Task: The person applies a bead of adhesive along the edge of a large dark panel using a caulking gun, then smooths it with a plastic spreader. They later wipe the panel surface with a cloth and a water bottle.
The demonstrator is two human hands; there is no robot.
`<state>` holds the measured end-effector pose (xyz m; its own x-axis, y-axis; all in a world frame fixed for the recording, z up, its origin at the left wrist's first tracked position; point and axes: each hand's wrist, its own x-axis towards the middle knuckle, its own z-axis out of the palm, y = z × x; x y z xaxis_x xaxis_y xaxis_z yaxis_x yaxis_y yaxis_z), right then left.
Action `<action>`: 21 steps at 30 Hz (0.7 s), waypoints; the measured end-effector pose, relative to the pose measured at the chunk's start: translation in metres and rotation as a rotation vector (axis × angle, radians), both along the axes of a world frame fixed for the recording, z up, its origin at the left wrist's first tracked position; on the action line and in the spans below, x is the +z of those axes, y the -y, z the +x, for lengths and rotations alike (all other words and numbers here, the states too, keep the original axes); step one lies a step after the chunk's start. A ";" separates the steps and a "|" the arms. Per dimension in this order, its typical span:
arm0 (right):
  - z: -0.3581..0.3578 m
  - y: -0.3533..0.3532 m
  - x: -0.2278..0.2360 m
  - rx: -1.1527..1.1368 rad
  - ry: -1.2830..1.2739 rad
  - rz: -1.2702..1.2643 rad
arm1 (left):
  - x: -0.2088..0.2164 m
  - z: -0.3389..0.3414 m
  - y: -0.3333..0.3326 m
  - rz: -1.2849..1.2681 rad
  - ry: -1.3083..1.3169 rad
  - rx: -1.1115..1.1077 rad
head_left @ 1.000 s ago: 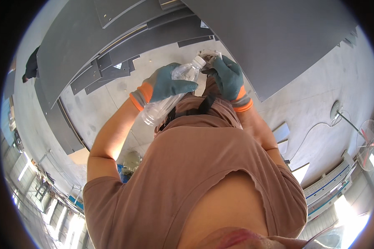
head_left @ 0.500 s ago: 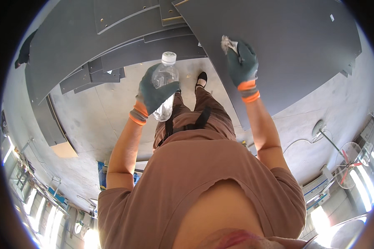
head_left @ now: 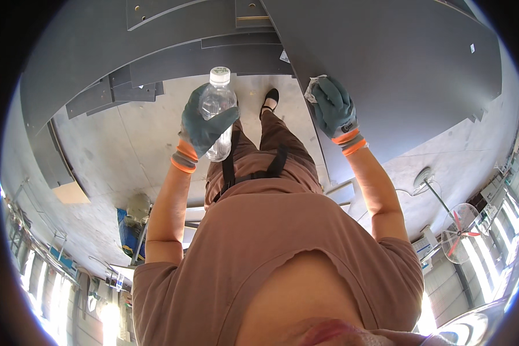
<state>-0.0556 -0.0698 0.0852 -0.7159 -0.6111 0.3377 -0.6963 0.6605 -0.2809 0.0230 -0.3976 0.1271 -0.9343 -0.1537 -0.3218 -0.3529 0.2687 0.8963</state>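
A clear plastic bottle (head_left: 218, 102) with a white cap stands nearly upright in my left hand (head_left: 205, 124), whose gloved fingers wrap round it. My right hand (head_left: 333, 106), in a matching dark green glove with an orange cuff, is closed on a crumpled whitish rag (head_left: 313, 90). Only a bit of the rag sticks out past the fingers. This hand is over the left edge of a large dark grey panel (head_left: 398, 75); whether the rag touches the surface I cannot tell.
More dark grey panels (head_left: 173, 29) lie stacked at the far left, some with small drilled holes. A pedestal fan (head_left: 460, 233) with red blades stands at the right, its cord on the concrete floor (head_left: 127, 132). A blue item (head_left: 130, 230) is beside my left elbow.
My right hand has drawn the rag back toward me, to the panel's left edge. The bottle has shifted slightly left with my left hand, and the view has turned a little.
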 end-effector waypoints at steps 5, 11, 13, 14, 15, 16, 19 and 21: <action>-0.032 0.018 0.004 0.064 -0.019 0.018 | -0.006 0.001 0.001 -0.011 0.037 0.036; -0.091 0.036 -0.006 0.173 -0.004 0.072 | -0.014 -0.002 0.010 -0.016 0.037 0.077; -0.107 0.043 -0.003 0.197 0.026 0.089 | -0.017 -0.003 0.012 0.023 0.064 0.094; -0.115 0.047 -0.003 0.211 0.041 0.095 | -0.018 -0.002 0.013 0.019 0.067 0.100; -0.122 0.051 -0.003 0.222 0.048 0.094 | -0.020 -0.001 0.014 0.017 0.069 0.104; -0.129 0.054 -0.003 0.232 0.055 0.092 | -0.022 -0.001 0.014 0.015 0.072 0.108; -0.140 0.062 0.006 0.281 0.061 0.085 | -0.028 0.000 0.015 -0.003 0.043 0.102; -0.141 0.058 0.005 0.317 0.060 0.101 | -0.025 -0.004 0.014 -0.005 0.119 0.113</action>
<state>-0.1962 -0.1282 0.0903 -0.5018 -0.8347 0.2270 -0.8556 0.4402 -0.2723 0.0194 -0.4120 0.1026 -0.8662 -0.2570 -0.4286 -0.4850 0.2254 0.8450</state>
